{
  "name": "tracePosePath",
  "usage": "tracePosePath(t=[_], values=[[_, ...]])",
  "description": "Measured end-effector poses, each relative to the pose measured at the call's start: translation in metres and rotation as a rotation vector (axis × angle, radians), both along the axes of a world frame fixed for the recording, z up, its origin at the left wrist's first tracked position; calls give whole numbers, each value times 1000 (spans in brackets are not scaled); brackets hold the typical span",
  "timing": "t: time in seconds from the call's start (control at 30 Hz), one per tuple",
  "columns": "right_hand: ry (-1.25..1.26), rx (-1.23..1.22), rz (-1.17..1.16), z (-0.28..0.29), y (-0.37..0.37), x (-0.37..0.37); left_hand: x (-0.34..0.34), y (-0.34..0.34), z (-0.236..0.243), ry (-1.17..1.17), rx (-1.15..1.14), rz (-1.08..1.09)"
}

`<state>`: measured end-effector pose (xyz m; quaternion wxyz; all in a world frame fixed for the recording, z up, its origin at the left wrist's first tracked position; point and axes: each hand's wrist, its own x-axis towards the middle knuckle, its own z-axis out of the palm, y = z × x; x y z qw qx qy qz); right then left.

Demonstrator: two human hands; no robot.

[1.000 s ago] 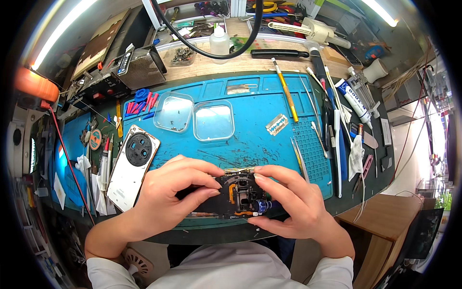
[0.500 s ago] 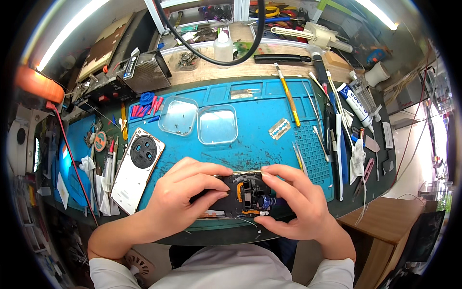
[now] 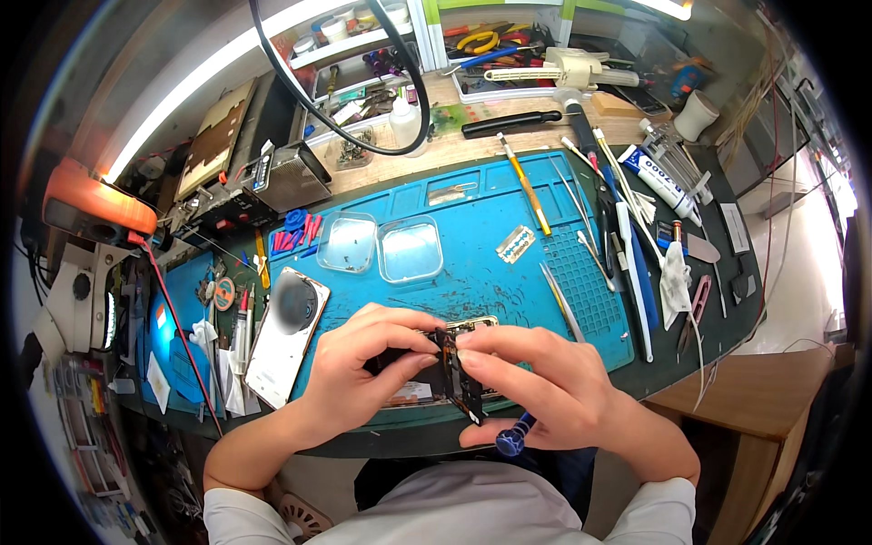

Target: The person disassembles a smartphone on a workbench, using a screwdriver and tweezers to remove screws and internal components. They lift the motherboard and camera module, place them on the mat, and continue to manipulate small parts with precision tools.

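Observation:
A phone (image 3: 413, 393) with its inside exposed lies at the mat's near edge, partly hidden by my hands. Above it stands a thin black inner cover plate (image 3: 465, 392), tilted up nearly on edge. My left hand (image 3: 363, 354) is closed, thumb and forefinger pinching at the plate's upper left edge. On the plate's other side, my right hand (image 3: 545, 377) grips it with its fingertips. A screwdriver with a blue knob (image 3: 511, 442) also rests in the right hand, mostly hidden by the fingers. Left of my hands lies a white phone back (image 3: 283, 350) with a round dark camera area.
Two clear plastic boxes (image 3: 411, 251) sit on the blue mat (image 3: 472, 295). A razor blade (image 3: 516, 244) and tweezers (image 3: 561, 304) lie to the right, before several tools and a white-blue tube (image 3: 661, 183). A black cable loop (image 3: 420, 109) hangs overhead; an orange lamp (image 3: 100, 195) stands left.
The black plate has come up off the phone and turned on edge, baring the circuit board beneath. My right hand has shifted left with it, and the screwdriver's knob now points toward me.

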<state>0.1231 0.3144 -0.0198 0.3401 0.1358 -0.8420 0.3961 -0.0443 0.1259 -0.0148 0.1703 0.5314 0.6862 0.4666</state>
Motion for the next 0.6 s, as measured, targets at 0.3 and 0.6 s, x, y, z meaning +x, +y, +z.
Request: tracePosePath(t=[0.3, 0.6], values=[[-173, 56, -9, 8, 24, -2, -1, -5, 4, -343, -14, 41], [-109, 241, -62, 2, 30, -1, -5, -11, 9, -516, 46, -15]])
